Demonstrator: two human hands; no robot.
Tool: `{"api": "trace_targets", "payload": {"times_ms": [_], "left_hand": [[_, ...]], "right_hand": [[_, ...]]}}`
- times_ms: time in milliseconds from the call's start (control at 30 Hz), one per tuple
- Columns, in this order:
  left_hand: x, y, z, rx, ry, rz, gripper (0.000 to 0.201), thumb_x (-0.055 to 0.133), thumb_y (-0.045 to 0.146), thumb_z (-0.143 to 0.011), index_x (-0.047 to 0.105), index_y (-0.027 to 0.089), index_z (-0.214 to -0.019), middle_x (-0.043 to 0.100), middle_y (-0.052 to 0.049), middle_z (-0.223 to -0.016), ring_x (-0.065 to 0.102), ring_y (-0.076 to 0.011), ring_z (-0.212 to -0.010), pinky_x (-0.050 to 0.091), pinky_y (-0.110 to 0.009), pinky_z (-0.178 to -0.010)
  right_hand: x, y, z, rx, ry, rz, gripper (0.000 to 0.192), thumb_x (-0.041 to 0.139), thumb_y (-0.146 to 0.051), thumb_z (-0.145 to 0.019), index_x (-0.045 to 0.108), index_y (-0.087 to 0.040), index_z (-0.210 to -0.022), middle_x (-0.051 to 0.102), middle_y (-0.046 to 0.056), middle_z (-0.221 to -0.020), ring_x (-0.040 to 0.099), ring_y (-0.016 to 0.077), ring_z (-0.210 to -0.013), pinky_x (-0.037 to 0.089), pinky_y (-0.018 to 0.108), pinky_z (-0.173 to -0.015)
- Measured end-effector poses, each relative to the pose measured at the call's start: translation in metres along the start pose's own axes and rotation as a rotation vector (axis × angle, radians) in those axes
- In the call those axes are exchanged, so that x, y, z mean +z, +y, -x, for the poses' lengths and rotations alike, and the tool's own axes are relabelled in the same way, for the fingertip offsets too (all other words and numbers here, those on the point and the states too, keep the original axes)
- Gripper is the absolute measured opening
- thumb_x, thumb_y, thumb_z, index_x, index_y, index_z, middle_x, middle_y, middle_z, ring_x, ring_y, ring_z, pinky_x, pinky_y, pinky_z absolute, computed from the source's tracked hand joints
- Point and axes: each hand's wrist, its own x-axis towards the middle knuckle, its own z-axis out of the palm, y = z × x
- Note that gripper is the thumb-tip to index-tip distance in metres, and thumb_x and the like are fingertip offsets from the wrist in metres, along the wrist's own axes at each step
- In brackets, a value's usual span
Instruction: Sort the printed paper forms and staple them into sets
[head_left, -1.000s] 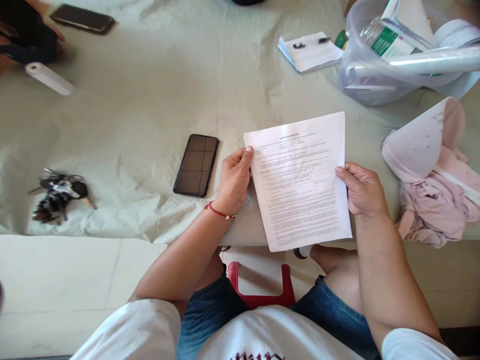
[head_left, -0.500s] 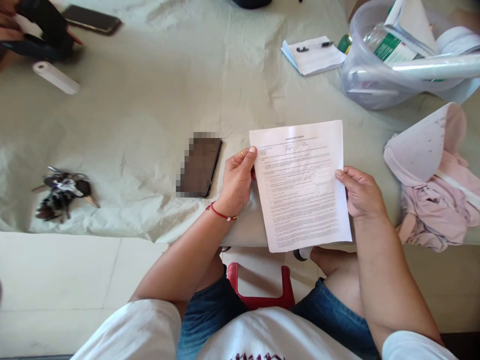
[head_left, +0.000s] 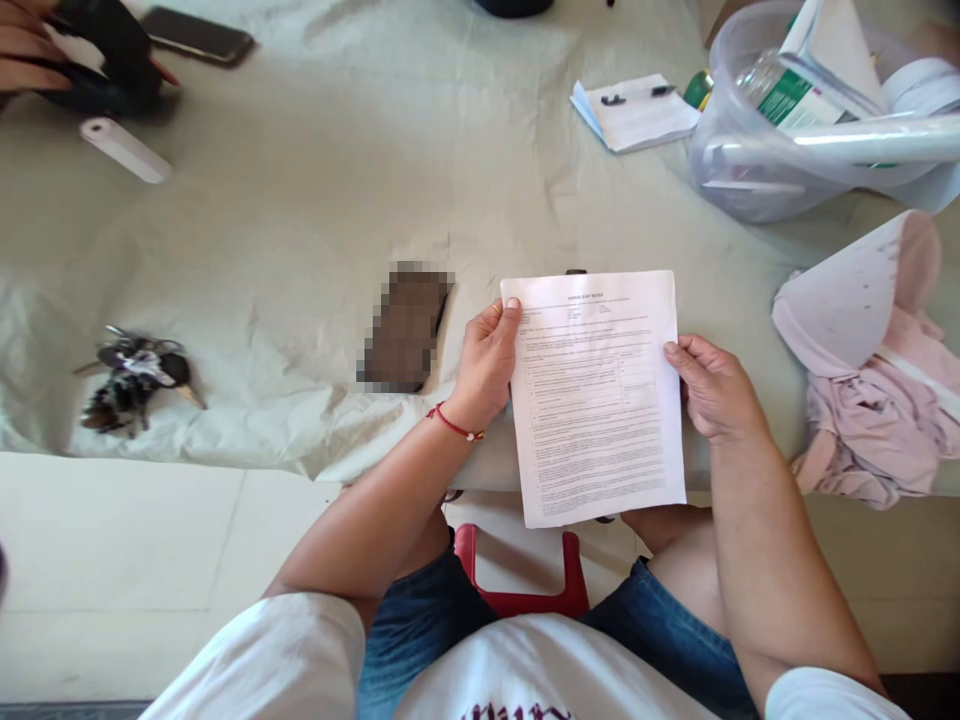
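The printed sheet (head_left: 596, 395) is held upright-facing over the near edge of the surface (head_left: 315, 200), its lower part hanging past the edge above the person's lap. The left hand (head_left: 486, 365) is curled closed on the sheet's left margin, thumb on the front near the top corner and the fingers behind; a ring shows on one finger and a red cord bracelet circles the wrist. The right hand (head_left: 712, 388) pinches the right margin about halfway down, thumb on the front, the other fingers folded behind the paper.

The sheet carries a centred bold heading and dense lines of small type; the heading is too small to read with certainty, and the body text cannot be made out.

Just left of the left hand lies a phone (head_left: 405, 325), blurred out. Farther left rests a bunch of keys (head_left: 135, 378). At the far right sits a clear plastic tub (head_left: 750, 170) holding a bottle with a green label (head_left: 780, 95), its lettering illegible. A small notepad (head_left: 637, 110) lies beside the tub. Another person's hand (head_left: 30, 45) is at the upper left corner.
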Motion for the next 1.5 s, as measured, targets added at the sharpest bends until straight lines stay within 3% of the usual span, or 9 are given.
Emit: {"api": "trace_targets", "payload": {"times_ms": [167, 367, 500, 600, 800, 1000, 1167, 1500], "left_hand": [[0.007, 0.002, 0.008, -0.080, -0.007, -0.027, 0.045, 0.078, 0.066, -0.094, 0.073, 0.022, -0.091, 0.078, -0.004, -0.084, 0.073, -0.0186, -0.079, 0.061, -0.030, -0.073], [0.009, 0.000, 0.005, -0.108, 0.032, 0.032, 0.045, 0.080, 0.065, -0.091, 0.069, 0.022, -0.085, 0.076, -0.005, -0.086, 0.073, -0.0186, -0.080, 0.060, -0.030, -0.073], [0.008, 0.005, 0.007, -0.049, 0.007, 0.037, 0.043, 0.082, 0.065, -0.090, 0.074, 0.027, -0.108, 0.071, -0.001, -0.084, 0.073, -0.0187, -0.081, 0.059, -0.030, -0.073], [0.008, 0.011, 0.009, -0.032, -0.055, 0.034, 0.053, 0.088, 0.065, -0.086, 0.075, 0.033, -0.126, 0.066, 0.002, -0.079, 0.073, -0.0192, -0.078, 0.058, -0.031, -0.072], [0.008, 0.013, 0.008, -0.058, -0.135, 0.072, 0.046, 0.092, 0.063, -0.081, 0.078, 0.028, -0.107, 0.074, -0.001, -0.089, 0.074, -0.0193, -0.081, 0.062, -0.033, -0.074], [0.011, 0.011, 0.007, -0.055, -0.032, 0.004, 0.049, 0.074, 0.073, -0.094, 0.076, 0.025, -0.098, 0.075, -0.003, -0.087, 0.074, -0.0196, -0.079, 0.062, -0.032, -0.071], [0.010, 0.012, 0.007, -0.036, 0.004, -0.041, 0.056, 0.069, 0.078, -0.095, 0.078, 0.023, -0.098, 0.074, -0.005, -0.080, 0.072, -0.0196, -0.074, 0.058, -0.031, -0.065], [-0.005, 0.005, -0.005, -0.006, 0.025, -0.084, 0.034, 0.087, 0.054, -0.087, 0.081, 0.021, -0.093, 0.071, -0.002, -0.077, 0.059, -0.0132, -0.067, 0.046, -0.025, -0.061]], "right_hand": [[0.007, 0.002, -0.002, -0.085, 0.117, 0.010, 0.047, 0.099, -0.067, -0.070, 0.077, -0.027, -0.082, 0.079, -0.002, -0.084, 0.071, 0.0198, -0.077, 0.063, 0.036, -0.078], [0.008, -0.001, 0.000, -0.085, 0.113, 0.000, 0.046, 0.098, -0.066, -0.071, 0.077, -0.027, -0.084, 0.081, 0.000, -0.088, 0.076, 0.0236, -0.082, 0.066, 0.040, -0.084], [0.005, -0.001, 0.001, -0.059, 0.069, 0.005, 0.044, 0.097, -0.064, -0.074, 0.078, -0.027, -0.085, 0.081, 0.000, -0.089, 0.077, 0.0235, -0.084, 0.067, 0.040, -0.084], [0.004, 0.000, 0.002, -0.014, 0.049, -0.030, 0.040, 0.098, -0.060, -0.075, 0.080, -0.026, -0.087, 0.082, 0.000, -0.091, 0.076, 0.0216, -0.082, 0.066, 0.037, -0.081], [0.006, -0.001, 0.002, 0.012, 0.052, -0.093, 0.042, 0.101, -0.058, -0.072, 0.080, -0.027, -0.089, 0.084, -0.001, -0.094, 0.077, 0.0201, -0.082, 0.067, 0.036, -0.081], [0.010, -0.003, 0.003, -0.007, 0.038, -0.045, 0.045, 0.096, -0.064, -0.075, 0.078, -0.025, -0.088, 0.082, 0.002, -0.088, 0.078, 0.0228, -0.080, 0.067, 0.039, -0.080], [0.012, -0.003, 0.003, -0.026, 0.052, -0.053, 0.046, 0.098, -0.065, -0.072, 0.079, -0.026, -0.086, 0.081, 0.001, -0.085, 0.077, 0.0231, -0.079, 0.066, 0.040, -0.082], [0.011, -0.002, 0.002, -0.051, 0.083, -0.042, 0.044, 0.098, -0.063, -0.072, 0.079, -0.026, -0.085, 0.081, 0.000, -0.085, 0.076, 0.0225, -0.080, 0.066, 0.039, -0.082]]}}
